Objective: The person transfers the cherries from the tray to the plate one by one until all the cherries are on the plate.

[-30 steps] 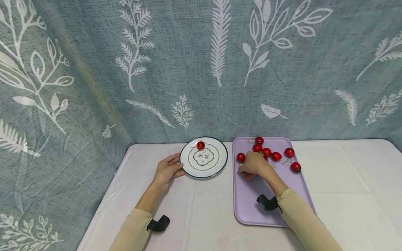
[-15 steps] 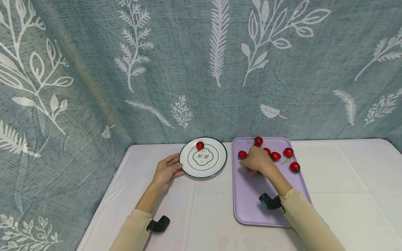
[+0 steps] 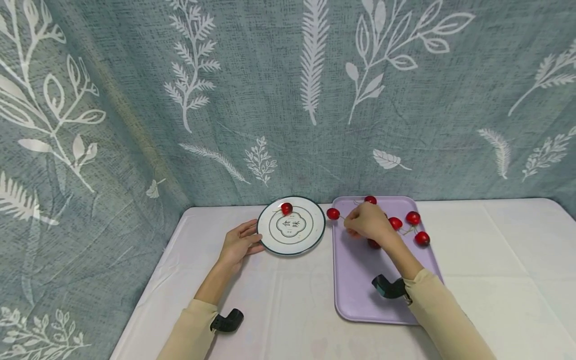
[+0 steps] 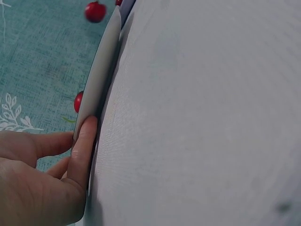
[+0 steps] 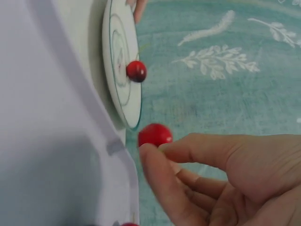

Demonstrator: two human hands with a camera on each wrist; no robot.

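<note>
behind everything, grey-blue cloth backdrop (image 3: 279, 100) printed with white leaves and ferns; below it, pale tablecloth (image 3: 495, 250) over the table

at the far left of the work area, left hand (image 3: 237, 245) lying on the cloth, fingers straight and relaxed, tips touching the rim of the white plate (image 3: 315, 235) at about 8 o'clock; same contact seen edge-on from the left wrist, a finger (image 4: 84, 146) laid along the plate's rim, gripping nothing

on that plate, dark-rimmed with a printed centre, one cherry on the plate (image 3: 286, 208) at about 11 o'clock, near the far rim

just right of the plate, held cherry (image 3: 333, 214) hanging in the air over the gap between plate and purple tray (image 3: 360, 290), near the tray's far-left corner; right hand (image 3: 370, 222) at its 3 o'clock, fingers curled, pinching the thin stem; from the right wrist, red fruit (image 5: 155, 134) just off the fingertips (image 5: 150, 155), clear of the tray edge

under and around that hand, loose cherries on the tray: one (image 3: 370, 200) at the far edge, at 12 o'clock from the hand; one (image 3: 373, 244) at 6 o'clock, partly tucked under the wrist; then, at 3 o'clock, three more close together (image 3: 395, 223) (image 3: 412, 218) (image 3: 421, 238), stems tangled, the last nearest the tray's right rim

near the front, black wrist cameras strapped on both beige sleeves
</note>
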